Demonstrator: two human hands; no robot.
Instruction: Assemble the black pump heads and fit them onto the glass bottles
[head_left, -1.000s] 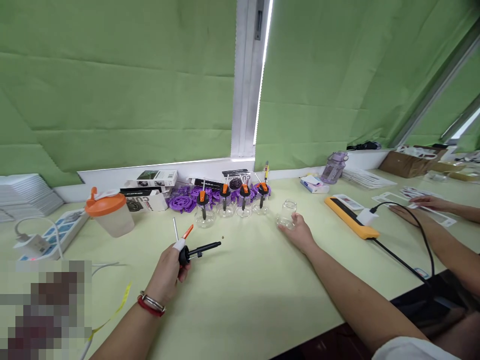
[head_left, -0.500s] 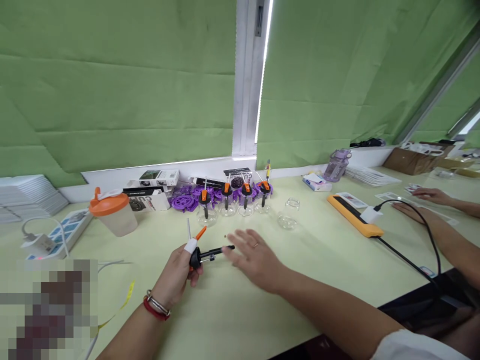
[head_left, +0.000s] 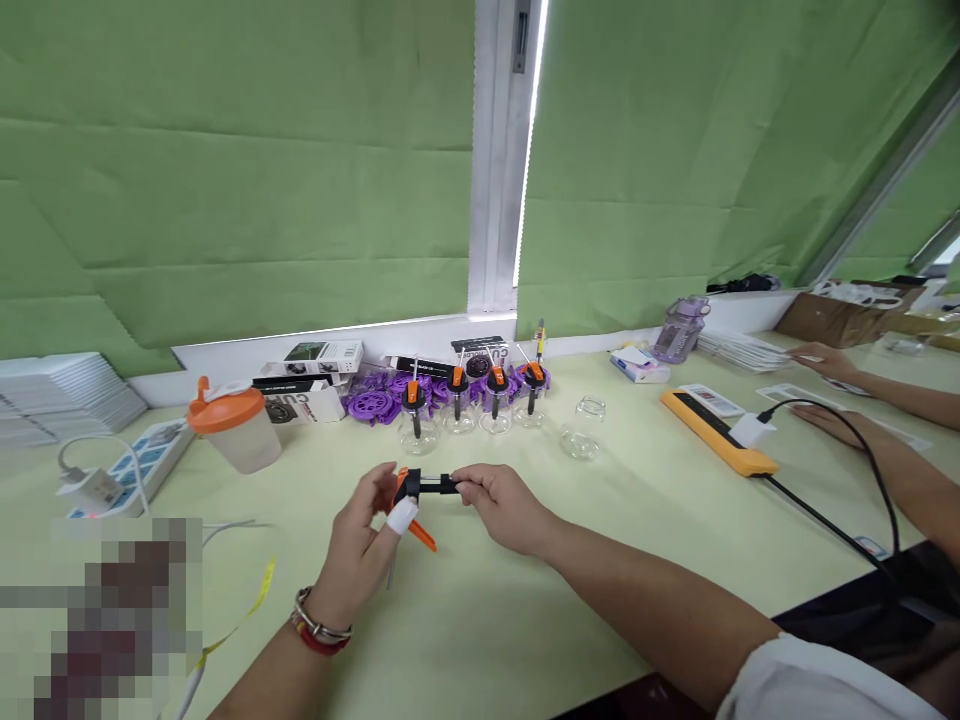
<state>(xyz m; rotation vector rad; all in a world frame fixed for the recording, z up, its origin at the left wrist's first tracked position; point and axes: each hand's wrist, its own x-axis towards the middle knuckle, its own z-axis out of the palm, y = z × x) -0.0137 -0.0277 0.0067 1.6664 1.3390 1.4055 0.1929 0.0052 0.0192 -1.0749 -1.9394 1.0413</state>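
Between my hands is a black-and-orange bottle top with a long stem (head_left: 433, 486), lying level above the table. My left hand (head_left: 366, 540) is closed around its head, with a white covering on the thumb tip. An orange lever (head_left: 422, 535) slants down below that thumb. My right hand (head_left: 510, 508) pinches the black end of the stem on the right. Beyond them stand several glass bottles (head_left: 418, 432) fitted with similar black-and-orange tops. A glass bottle without a top (head_left: 581, 440) stands to their right.
Purple plastic parts (head_left: 373, 405) and printed boxes (head_left: 304, 400) lie along the wall. An orange-lidded cup (head_left: 244, 440) and a white power strip (head_left: 150, 460) are at left. An orange power strip (head_left: 720, 440) with a cable stands at right, near another person's hands (head_left: 829, 420).
My right hand has come to the stem and now grips its end. My left hand has turned the top, so the orange lever points down instead of up. The other person's farther hand has moved back.
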